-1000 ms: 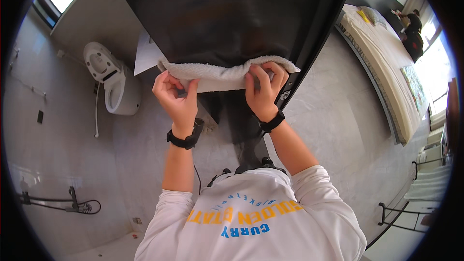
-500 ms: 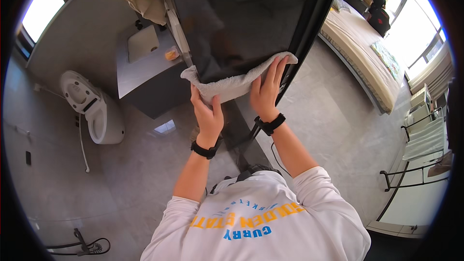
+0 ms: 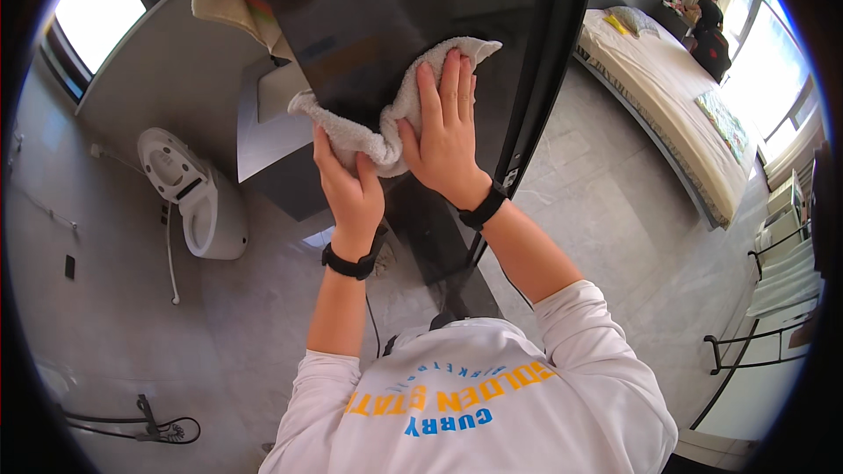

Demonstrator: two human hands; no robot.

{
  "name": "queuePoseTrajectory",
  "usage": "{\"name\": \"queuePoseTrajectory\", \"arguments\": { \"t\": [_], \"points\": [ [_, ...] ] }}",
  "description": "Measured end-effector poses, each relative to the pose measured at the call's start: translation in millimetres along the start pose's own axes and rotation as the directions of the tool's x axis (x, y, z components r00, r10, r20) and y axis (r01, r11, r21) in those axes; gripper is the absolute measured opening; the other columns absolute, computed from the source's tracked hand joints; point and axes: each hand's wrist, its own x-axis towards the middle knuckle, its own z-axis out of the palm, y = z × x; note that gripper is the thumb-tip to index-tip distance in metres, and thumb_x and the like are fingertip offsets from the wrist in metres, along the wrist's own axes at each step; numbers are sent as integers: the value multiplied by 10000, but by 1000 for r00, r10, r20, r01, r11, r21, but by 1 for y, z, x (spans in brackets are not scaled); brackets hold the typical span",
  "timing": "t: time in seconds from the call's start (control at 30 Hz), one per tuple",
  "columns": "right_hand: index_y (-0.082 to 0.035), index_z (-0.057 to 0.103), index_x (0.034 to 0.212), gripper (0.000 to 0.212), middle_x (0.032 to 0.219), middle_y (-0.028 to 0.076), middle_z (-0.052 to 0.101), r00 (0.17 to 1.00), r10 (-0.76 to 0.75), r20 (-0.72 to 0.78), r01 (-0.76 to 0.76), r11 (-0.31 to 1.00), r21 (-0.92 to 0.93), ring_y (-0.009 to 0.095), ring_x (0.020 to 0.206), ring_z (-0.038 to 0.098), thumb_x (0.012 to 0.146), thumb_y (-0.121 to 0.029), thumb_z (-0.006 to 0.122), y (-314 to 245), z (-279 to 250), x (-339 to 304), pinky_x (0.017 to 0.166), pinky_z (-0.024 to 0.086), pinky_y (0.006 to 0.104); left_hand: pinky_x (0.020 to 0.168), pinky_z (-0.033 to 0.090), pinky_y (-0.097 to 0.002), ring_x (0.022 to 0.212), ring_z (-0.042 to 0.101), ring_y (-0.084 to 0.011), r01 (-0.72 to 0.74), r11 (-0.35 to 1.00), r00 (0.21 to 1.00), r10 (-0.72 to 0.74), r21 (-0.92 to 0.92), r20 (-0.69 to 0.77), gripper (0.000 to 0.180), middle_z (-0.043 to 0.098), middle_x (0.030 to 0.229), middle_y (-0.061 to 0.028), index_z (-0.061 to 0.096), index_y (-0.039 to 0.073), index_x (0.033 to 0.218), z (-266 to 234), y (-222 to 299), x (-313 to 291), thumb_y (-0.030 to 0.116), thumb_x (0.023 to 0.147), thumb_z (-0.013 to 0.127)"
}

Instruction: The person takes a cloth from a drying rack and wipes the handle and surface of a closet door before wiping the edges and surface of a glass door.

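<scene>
A white towel [image 3: 360, 139] is bunched against a dark glossy door panel [image 3: 351, 44], with a fold rising between my two hands. Around its left part, the fingers and thumb of my left hand [image 3: 349, 197] are closed. My right hand [image 3: 446, 127] presses the right part to the panel, its fingers long over the cloth and its thumb by the fold. One corner of the towel sticks out past the right fingertips. Both wrists wear black bands. The fingertips of the left hand are partly hidden behind the towel.
Left of the panel are a grey vanity counter [image 3: 277, 145], a hanging beige towel [image 3: 228, 4] and a toilet [image 3: 206, 211] with its lid up. To the right, a bed [image 3: 654, 92] stands in a room where a person in black [image 3: 709, 31] bends near the window.
Both hands have moved up the panel and a little left with the towel. The towel has gone from a fairly smooth strip to a bunched fold, and the right hand now sits higher than the left.
</scene>
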Motion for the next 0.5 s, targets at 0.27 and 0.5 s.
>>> {"name": "queuePoseTrajectory", "arguments": {
  "t": [0.27, 0.5],
  "points": [
    [135, 142, 1482, 890, 1544, 380, 86, 976, 180, -122, -179, 984, 23, 554, 1437, 72, 800, -130, 649, 38, -17, 3, 1173, 121, 563, 1112, 300, -397, 1283, 409, -261, 65, 987, 997, -71, -144, -38, 709, 367, 1374, -138, 303, -12, 1426, -5, -6, -2, 123, 875, 727],
    [120, 149, 1489, 794, 1569, 338, 86, 956, 236, -172, -232, 972, 44, 501, 1464, 43, 883, -186, 561, 32, -15, 23, 1187, 68, 520, 1136, 259, -423, 1373, 346, -390, 86, 977, 996, -81, -197, 33, 620, 324, 1492, -260, 279, -76, 1440, 2, -18, 2, 134, 948, 590]
  ]
}}
